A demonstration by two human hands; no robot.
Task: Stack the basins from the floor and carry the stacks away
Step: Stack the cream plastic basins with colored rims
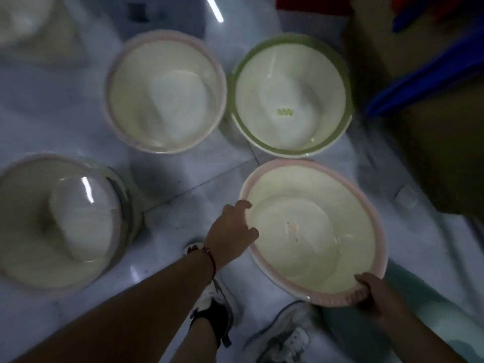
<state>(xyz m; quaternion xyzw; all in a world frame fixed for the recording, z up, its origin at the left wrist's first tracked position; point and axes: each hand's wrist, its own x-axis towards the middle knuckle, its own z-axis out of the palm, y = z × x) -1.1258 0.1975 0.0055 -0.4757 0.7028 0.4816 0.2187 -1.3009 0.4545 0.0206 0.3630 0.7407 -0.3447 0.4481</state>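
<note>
Four basins are counted: one pink-rimmed basin (311, 231) is held by left grip (230, 229) and right grip (372, 294); three are seen beyond on the pale tiled floor (199, 179)

Single head-worn view — looking steeply down, close over the floor (214, 166).

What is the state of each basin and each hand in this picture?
Near pink-rimmed basin: upright, gripped by both hands.
Green-rimmed basin: upright on floor, untouched.
Far pink-rimmed basin: upright, untouched.
Left basin: on floor, untouched.
Left hand: grips rim.
Right hand: grips rim.
</note>
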